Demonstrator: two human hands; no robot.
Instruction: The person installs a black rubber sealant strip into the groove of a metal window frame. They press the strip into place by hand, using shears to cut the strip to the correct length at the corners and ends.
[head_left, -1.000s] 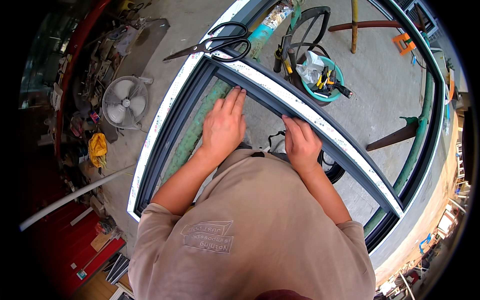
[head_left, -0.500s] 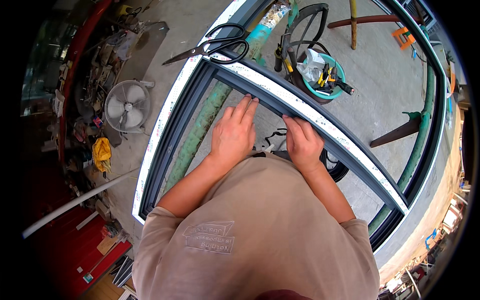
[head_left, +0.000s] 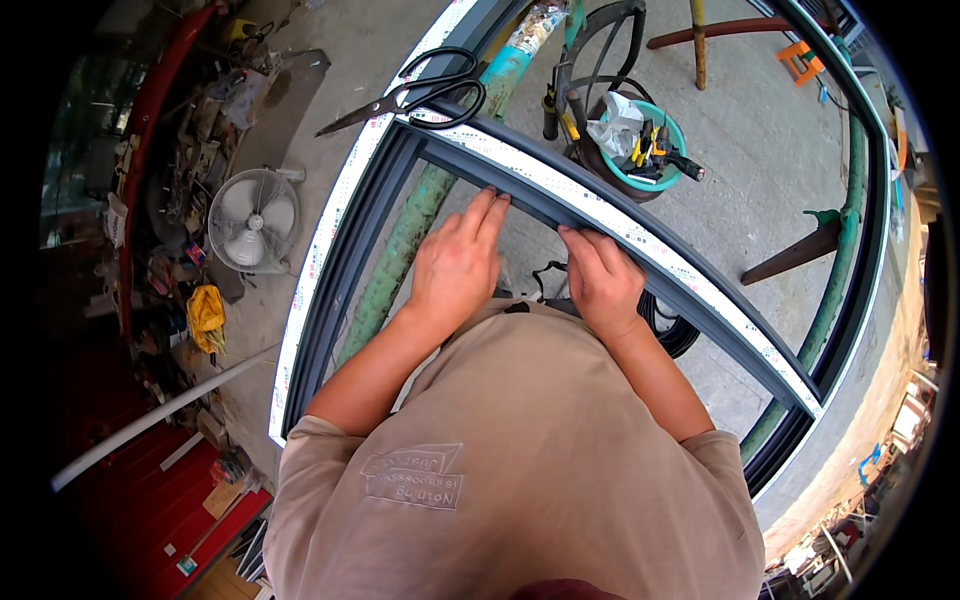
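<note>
A large window frame (head_left: 560, 186) of dark grey profile, with printed white film along its faces, lies in front of me. My left hand (head_left: 452, 265) reaches to its dividing bar, the index and middle fingers stretched out with their tips on the bar's near inner edge. A short way to the right, my right hand (head_left: 607, 282) has bent fingers closed against the same edge. Whether a thin strip lies under the fingertips, I cannot tell. Black-handled scissors (head_left: 398, 100) rest across the frame's corner, beyond my left hand, blades pointing left.
Green pipes (head_left: 405, 230) run beneath the frame. Past the bar stands a teal basin (head_left: 680, 150) with tools and a plastic bag. A round fan (head_left: 254, 220) is on the floor at left, near a yellow bag (head_left: 206, 318). An orange stool (head_left: 800, 62) stands far right.
The whole view has shifted slightly. Both hands stay at about the same stretch of the bar, and the scissors lie as before.
</note>
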